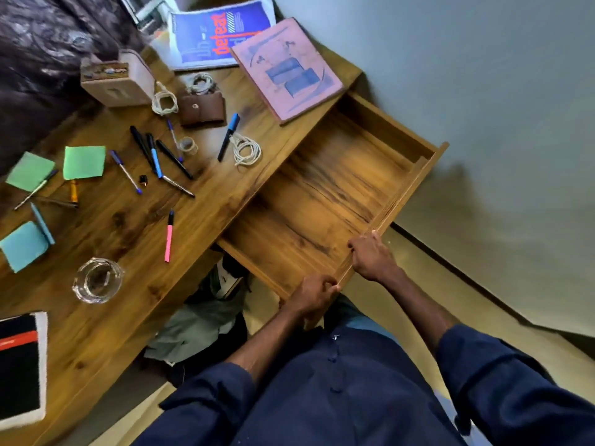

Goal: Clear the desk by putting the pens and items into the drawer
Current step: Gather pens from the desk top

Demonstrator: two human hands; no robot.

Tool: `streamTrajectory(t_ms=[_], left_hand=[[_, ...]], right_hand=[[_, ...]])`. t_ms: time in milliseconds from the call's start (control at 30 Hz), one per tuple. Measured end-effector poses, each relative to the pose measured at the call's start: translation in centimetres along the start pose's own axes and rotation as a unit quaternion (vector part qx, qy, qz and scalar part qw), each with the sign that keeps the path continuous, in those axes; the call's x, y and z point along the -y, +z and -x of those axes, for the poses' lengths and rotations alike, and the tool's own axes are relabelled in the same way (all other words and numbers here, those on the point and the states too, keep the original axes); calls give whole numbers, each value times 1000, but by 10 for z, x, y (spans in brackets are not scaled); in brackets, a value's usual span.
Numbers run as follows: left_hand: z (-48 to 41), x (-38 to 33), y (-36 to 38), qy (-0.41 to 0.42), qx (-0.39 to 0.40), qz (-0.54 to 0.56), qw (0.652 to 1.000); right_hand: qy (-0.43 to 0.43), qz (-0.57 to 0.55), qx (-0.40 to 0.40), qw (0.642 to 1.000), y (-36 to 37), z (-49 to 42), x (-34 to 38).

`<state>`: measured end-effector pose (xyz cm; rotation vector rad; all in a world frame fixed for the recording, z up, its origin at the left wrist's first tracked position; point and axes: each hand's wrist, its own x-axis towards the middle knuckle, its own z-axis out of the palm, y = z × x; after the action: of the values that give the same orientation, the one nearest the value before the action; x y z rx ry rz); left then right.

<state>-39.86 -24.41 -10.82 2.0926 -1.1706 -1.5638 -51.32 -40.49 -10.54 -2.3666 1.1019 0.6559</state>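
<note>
The wooden drawer (pixel 325 188) stands pulled far out of the desk, with nothing inside it. My left hand (pixel 314 294) and my right hand (pixel 370 255) both grip its front panel (pixel 405 191). On the desk (pixel 122 220) lie several pens: a pink highlighter (pixel 168 236), a blue-capped marker (pixel 228 136), a cluster of black and blue pens (pixel 157 154), a blue ballpoint (pixel 125 172) and an orange marker (pixel 74 191). Green sticky notes (pixel 84 162), blue sticky notes (pixel 24 246), coiled cables (pixel 246 149), a brown pouch (pixel 201 107) and a tape roll (pixel 187 145) are scattered there too.
A pink book (pixel 286 69) overhangs the desk edge beside the drawer, with a blue magazine (pixel 219 33) behind it. A glass ashtray (pixel 98 280) and a black notebook (pixel 21 365) sit near the front left. A wooden box (pixel 114 82) stands at the back. Clothes lie under the desk.
</note>
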Motion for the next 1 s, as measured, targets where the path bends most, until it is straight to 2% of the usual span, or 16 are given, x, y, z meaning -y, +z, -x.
streamTrajectory(t_ms=[167,267,467,600,700,867,1000], left_hand=[[-5,-11,21,6,63,-55,997],[-9,-20,31,14,84,-77,993],[-9,-29,54,12,133,-55,989],[-3,-42,71,42,167,-113,978],[-5,-52,75,32,169,-142,975],[-4,-55,67,20,180,-123,976],[13,-37,49,7,103,-69,992]], right_hand=[[-15,108,28,994,13,37,2],[1,115,30,993,18,48,-8],[39,121,54,990,21,69,-23],[63,113,63,990,23,83,-32],[66,82,61,993,24,92,-39],[83,69,59,992,28,89,-38],[91,43,55,993,23,83,-11]])
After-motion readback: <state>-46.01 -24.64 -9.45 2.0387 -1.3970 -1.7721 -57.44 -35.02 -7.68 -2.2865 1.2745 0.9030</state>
